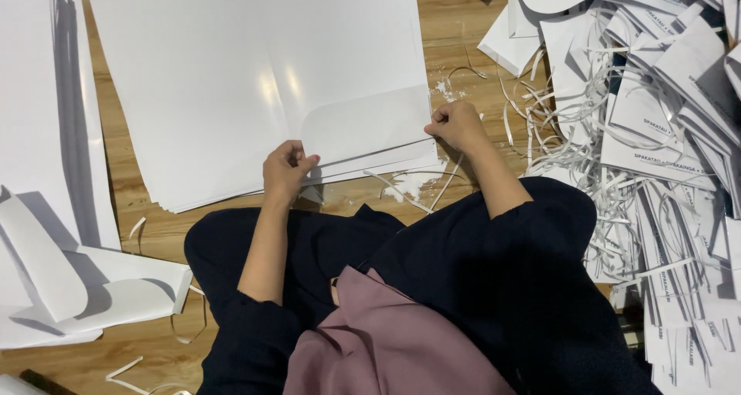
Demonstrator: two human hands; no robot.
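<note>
a person seated on a wooden floor works at a stack of glossy white folder sheets spread flat just ahead of the knees. the left hand rests on the near edge of the stack, its fingers curled narrow and pinching the lower corner of the curved pocket flap on the top sheet. the right hand sits at the flap's right end, fist-like, fingers closed on the sheet's edge. the flap lies between the two hands, folded up over the sheet.

two hands are in view, both the person's own. the stack holds several sheets, their edges fanned at the bottom; an exact count cannot be told. to the left lie more white sheets and two loose flapped pieces. to the right a large heap of printed white folders spills across the floor, tangled with many thin paper trimmings. small white scraps lie near the right wrist.

the floor is light brown wood planking. the person wears dark sleeves and dark trousers with a mauve cloth over the lap.
</note>
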